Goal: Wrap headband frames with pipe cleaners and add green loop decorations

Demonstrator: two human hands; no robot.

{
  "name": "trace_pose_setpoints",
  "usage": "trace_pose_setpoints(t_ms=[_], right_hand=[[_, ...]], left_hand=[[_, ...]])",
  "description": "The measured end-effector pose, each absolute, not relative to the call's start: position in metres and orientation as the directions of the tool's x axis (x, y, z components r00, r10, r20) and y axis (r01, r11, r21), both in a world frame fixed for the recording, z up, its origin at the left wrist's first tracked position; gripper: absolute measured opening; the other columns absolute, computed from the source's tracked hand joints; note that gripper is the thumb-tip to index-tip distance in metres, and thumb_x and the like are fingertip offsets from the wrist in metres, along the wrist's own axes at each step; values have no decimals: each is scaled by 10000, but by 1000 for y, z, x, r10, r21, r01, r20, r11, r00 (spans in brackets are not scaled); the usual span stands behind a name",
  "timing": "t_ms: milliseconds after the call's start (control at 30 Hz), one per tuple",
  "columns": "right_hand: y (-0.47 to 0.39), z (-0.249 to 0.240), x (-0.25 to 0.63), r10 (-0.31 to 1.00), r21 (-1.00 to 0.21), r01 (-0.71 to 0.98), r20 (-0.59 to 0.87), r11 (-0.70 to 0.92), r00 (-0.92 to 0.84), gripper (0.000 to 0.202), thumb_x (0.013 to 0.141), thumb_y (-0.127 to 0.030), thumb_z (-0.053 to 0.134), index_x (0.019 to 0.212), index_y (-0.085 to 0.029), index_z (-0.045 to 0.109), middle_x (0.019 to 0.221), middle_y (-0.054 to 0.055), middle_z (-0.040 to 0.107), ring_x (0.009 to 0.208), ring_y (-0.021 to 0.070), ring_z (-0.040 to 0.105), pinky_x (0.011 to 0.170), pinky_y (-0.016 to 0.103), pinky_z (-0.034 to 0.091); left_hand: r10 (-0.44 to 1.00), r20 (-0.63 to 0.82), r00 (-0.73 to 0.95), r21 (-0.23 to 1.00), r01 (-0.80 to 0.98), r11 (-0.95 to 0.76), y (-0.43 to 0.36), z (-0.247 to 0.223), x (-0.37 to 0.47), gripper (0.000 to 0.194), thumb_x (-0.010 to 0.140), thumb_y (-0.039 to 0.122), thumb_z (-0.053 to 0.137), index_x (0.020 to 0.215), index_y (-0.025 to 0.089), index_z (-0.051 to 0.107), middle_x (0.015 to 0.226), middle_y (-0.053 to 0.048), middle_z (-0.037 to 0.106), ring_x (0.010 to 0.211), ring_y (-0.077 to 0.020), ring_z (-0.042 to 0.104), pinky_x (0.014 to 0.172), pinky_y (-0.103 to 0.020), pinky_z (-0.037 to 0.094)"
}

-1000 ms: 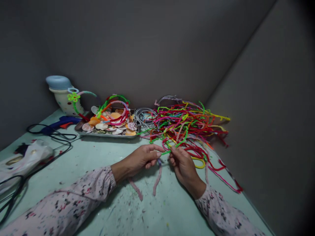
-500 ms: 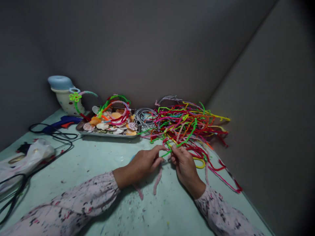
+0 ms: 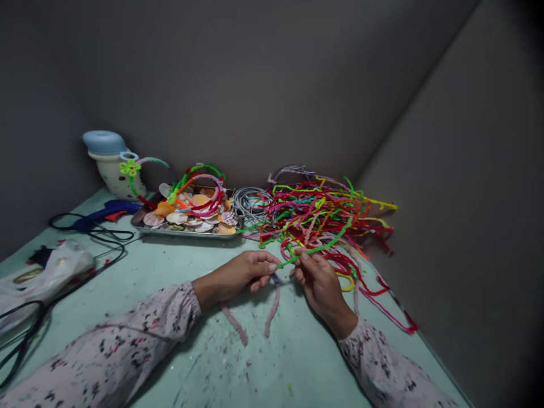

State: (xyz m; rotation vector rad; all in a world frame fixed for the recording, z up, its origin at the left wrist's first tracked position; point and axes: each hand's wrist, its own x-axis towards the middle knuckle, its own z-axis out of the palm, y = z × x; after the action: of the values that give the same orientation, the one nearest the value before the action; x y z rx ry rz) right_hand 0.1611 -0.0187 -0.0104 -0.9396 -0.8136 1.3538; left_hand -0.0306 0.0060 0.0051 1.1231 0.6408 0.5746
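A bright green pipe cleaner point(image 3: 329, 245) runs between my two hands, its long free part slanting up to the right over the pile. My left hand point(image 3: 250, 271) pinches its left end between thumb and fingertips. Close to its middle, my right hand point(image 3: 317, 277) grips the same pipe cleaner with thumb and forefinger. Below the hands, a curved pinkish pipe-cleaner piece point(image 3: 272, 314) lies on the table with two ends toward me; its upper part is partly hidden by my left hand.
Behind my hands spreads a heap of coloured pipe cleaners point(image 3: 323, 207). A metal tray point(image 3: 187, 233) of shells, with pipe-cleaner hoops on top, stands left of coiled wire point(image 3: 250, 201). Farther left are a blue glue gun point(image 3: 106, 211), a lidded container point(image 3: 113, 170), black cable point(image 3: 63, 286) and a plastic bag point(image 3: 59, 269).
My left hand has moved slightly left and closed its pinch on the green pipe cleaner's end. The pipe cleaner's free part has swung lower to the right.
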Motion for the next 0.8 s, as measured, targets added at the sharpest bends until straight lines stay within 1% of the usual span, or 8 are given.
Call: trace_pose_setpoints(t_ms=[167, 400, 500, 567, 633, 700, 733, 800], right_hand=[[-16, -12, 160, 986, -939, -344, -40, 17, 160, 274, 708, -413, 757, 684, -171, 632, 608, -9, 609, 451, 60, 471, 403, 180, 340], [-17, -17, 163, 970, -976, -208, 4, 57, 244, 336, 726, -469, 722, 641, -180, 573, 516, -23, 561, 433, 83, 458, 400, 206, 327], [-17, -17, 163, 966, -982, -188, -25, 25, 256, 358, 722, -477, 718, 619, -182, 544, 483, -44, 521, 405, 69, 417, 379, 202, 285], [-17, -15, 163, 968, -981, -195, -51, -2, 246, 360, 720, -469, 720, 614, -181, 531, 473, -53, 501, 394, 59, 392, 367, 195, 262], [-16, -14, 162, 970, -976, -218, -84, -33, 229, 359, 717, -455, 723, 608, -180, 519, 474, -55, 493, 390, 52, 375, 361, 189, 248], [-15, -12, 161, 968, -965, -254, -127, -70, 217, 363, 697, -441, 739, 599, -181, 506, 476, -57, 487, 384, 48, 362, 352, 186, 231], [-15, -12, 161, 965, -958, -273, -148, -86, 215, 365, 682, -434, 750, 595, -182, 501, 474, -59, 482, 380, 46, 356, 347, 186, 222], [-14, -11, 160, 961, -948, -301, -170, -100, 216, 363, 658, -421, 767, 597, -185, 498, 472, -64, 474, 375, 46, 353, 340, 186, 214]], left_hand=[[742, -167, 649, 926, -154, 343, 8, 6, -32, 312, 809, 356, 655, 1017, 128, 603, 537, 67, 479, 404, -28, 336, 390, -156, 215], [774, -148, 615, 968, -71, 241, 7, 7, -31, 338, 803, 415, 638, 1003, 146, 594, 538, 64, 485, 398, -41, 347, 396, -160, 238], [804, -99, 587, 995, 52, 84, 4, 10, -28, 321, 814, 425, 611, 1004, 167, 595, 549, 55, 502, 428, -62, 377, 422, -170, 254], [840, 5, 542, 984, 146, -100, 2, 12, -27, 261, 838, 398, 575, 977, 180, 611, 563, 45, 509, 464, -79, 395, 453, -181, 267], [841, 156, 517, 906, 264, -330, -1, 12, -27, 197, 854, 345, 550, 942, 193, 640, 622, 17, 558, 531, -103, 444, 518, -200, 301], [798, 268, 540, 776, 370, -511, -2, 11, -28, 166, 854, 288, 541, 918, 204, 669, 718, -26, 622, 621, -138, 503, 596, -227, 324], [779, 295, 553, 724, 403, -560, -3, 10, -28, 166, 852, 269, 537, 916, 209, 679, 757, -43, 642, 658, -156, 523, 623, -239, 326], [776, 319, 545, 687, 432, -585, -4, 9, -29, 174, 847, 253, 538, 932, 220, 686, 790, -60, 656, 699, -182, 543, 646, -248, 327]])
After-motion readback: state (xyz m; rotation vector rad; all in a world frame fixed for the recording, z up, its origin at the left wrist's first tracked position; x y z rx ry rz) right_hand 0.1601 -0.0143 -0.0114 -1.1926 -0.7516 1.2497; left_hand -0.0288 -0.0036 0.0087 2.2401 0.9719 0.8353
